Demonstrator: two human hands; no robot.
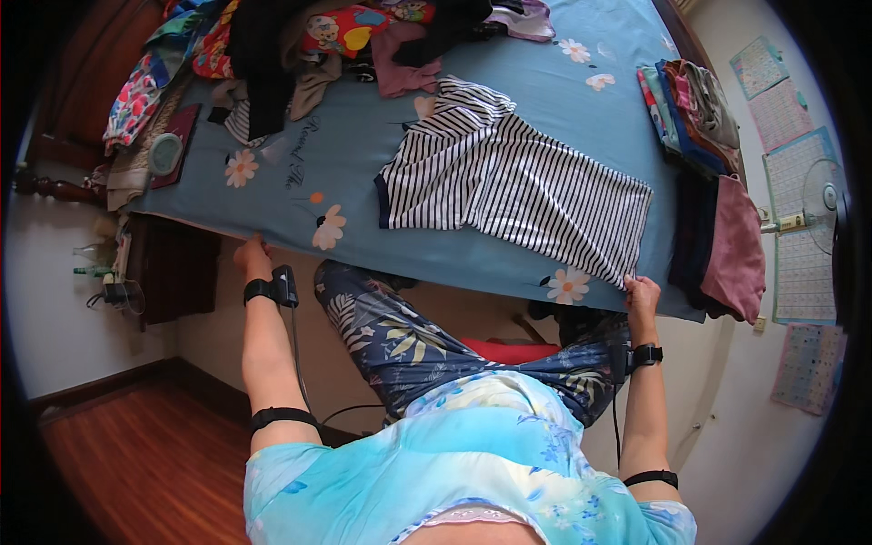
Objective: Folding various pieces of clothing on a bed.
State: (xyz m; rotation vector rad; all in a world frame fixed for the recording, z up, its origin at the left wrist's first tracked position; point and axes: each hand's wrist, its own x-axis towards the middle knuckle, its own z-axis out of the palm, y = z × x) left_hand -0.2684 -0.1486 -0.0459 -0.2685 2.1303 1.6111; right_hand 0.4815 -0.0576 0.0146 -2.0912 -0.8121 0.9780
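A black-and-white striped T-shirt (518,180) lies spread on the blue floral bedsheet (381,266), its dark-trimmed neckline to the left and its hem to the right. One short sleeve points up toward the far side, and the cloth is creased around it. My right hand (642,294) pinches the near corner of the hem at the bed's front edge. Well to the left, my left hand (253,255) is at the edge of the bed, away from the shirt. Its fingers are mostly hidden, so I cannot tell whether they hold the sheet.
Folded clothes (695,119) are stacked at the right, with pink folded cloth (736,248) nearer me. A jumbled pile of clothes (272,61) covers the far left. A round green-rimmed object (165,154) sits near the headboard. A fan (821,197) stands by the right wall.
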